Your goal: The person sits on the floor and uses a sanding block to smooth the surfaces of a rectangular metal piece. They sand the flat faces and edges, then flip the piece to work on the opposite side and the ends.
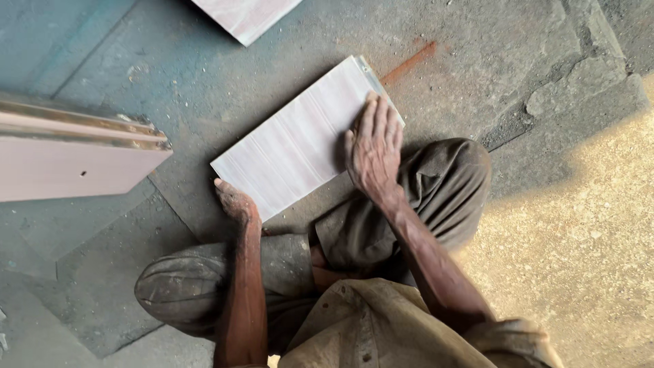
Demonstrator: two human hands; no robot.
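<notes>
Panel (300,136) under right hand (373,148), left hand (235,201) at edge

Left hand (235,202) fingers hidden under panel (293,140), stacked boards (75,157) cut off left

1. Rough, dusty grey concrete floor (225,75), cracked, with a rust-orange streak (409,63).
2. Lying flat on it: pale pinkish rectangular laminate panel (289,140).
3. Longer pink board with brown edge (68,160) at left.
4. Corner of another pale panel (245,15) at top.
</notes>
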